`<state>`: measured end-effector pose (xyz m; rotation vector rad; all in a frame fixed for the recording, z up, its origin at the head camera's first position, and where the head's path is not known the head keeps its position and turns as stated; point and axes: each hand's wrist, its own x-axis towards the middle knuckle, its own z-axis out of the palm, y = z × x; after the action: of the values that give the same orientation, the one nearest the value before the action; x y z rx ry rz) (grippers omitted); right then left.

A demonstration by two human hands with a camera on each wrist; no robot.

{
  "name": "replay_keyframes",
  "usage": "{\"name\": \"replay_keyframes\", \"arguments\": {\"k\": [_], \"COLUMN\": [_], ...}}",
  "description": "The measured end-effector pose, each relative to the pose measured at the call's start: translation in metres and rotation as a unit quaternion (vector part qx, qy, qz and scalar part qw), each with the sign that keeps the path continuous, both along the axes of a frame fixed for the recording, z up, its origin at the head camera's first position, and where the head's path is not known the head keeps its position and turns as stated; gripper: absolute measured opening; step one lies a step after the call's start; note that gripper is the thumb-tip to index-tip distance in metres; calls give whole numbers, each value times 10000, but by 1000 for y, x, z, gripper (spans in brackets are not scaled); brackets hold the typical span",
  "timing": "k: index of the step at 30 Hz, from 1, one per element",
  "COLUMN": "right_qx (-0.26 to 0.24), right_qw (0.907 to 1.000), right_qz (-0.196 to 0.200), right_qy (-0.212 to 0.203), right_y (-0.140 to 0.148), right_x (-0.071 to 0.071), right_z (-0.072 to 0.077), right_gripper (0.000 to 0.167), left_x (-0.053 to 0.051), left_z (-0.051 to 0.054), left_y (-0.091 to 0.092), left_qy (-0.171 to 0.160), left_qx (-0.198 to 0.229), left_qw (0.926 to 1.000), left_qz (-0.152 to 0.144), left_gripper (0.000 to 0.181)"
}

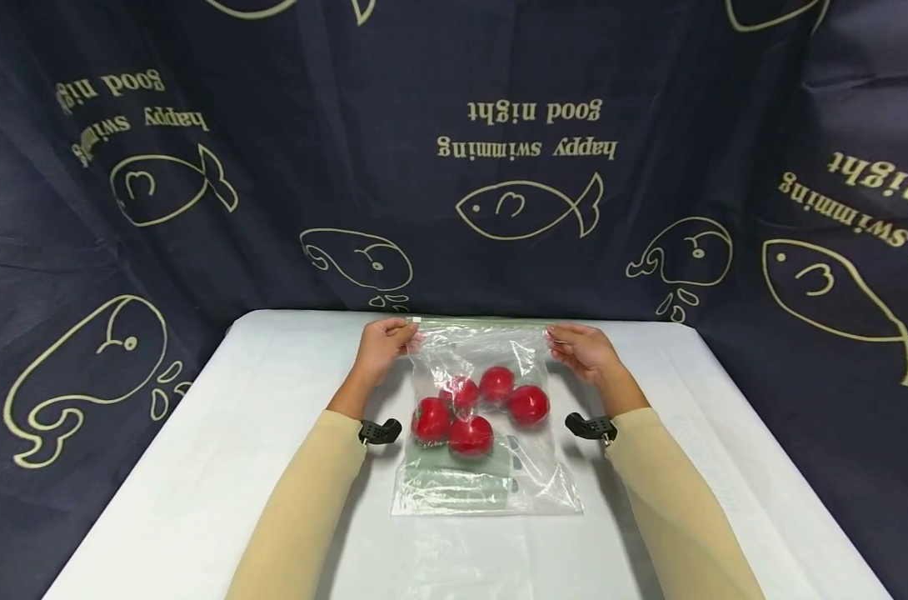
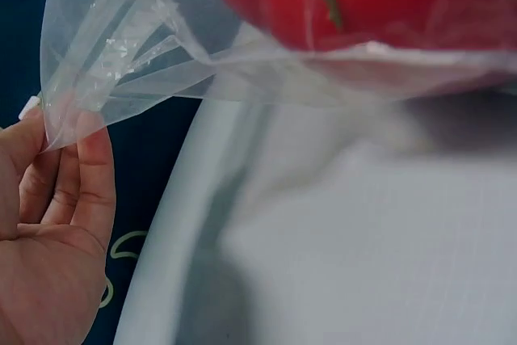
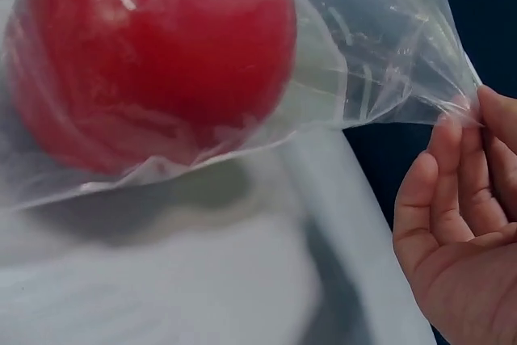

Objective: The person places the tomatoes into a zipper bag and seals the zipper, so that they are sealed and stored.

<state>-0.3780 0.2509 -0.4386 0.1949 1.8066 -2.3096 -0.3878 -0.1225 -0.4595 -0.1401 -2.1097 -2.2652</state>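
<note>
A clear zip bag (image 1: 551,492) with a pale green printed panel lies on the table, its zip edge at the far side. Inside it are several red tomatoes (image 1: 471,436); one shows green sepals in the left wrist view. My left hand (image 1: 382,346) pinches the bag's upper left corner, beside a small white slider (image 1: 416,320). At the opposite corner, my right hand (image 1: 583,350) pinches the plastic between thumb and fingers. In the right wrist view, a large red tomato (image 3: 161,70) presses against the film near that hand.
The white table (image 1: 274,375) ends just beyond both hands. A dark blue curtain (image 1: 394,150) with fish and whale drawings hangs behind it and along both sides. Black wrist mounts (image 1: 379,431) sit at the cuffs of the beige sleeves.
</note>
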Motion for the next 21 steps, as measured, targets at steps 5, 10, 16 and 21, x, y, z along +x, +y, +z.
{"name": "replay_keyframes", "arguments": {"k": [5, 10, 16, 21], "right_qx": [-92, -370, -309, -107], "right_qw": [10000, 9993, 9994, 9994], "right_qz": [9, 30, -74, -243], "right_qy": [24, 40, 102, 241], "right_y": [2, -2, -4, -5], "right_x": [2, 3, 5, 6], "right_z": [1, 2, 2, 3], "right_gripper": [17, 19, 16, 9], "left_x": [0, 1, 3, 4], "left_z": [1, 2, 4, 5], "left_y": [5, 6, 6, 7], "left_qy": [-115, -225, -348, -360], "left_qx": [134, 256, 356, 469], "left_qw": [9998, 9994, 9987, 9982], "left_qz": [60, 107, 137, 59], "left_gripper": [26, 27, 25, 21]}}
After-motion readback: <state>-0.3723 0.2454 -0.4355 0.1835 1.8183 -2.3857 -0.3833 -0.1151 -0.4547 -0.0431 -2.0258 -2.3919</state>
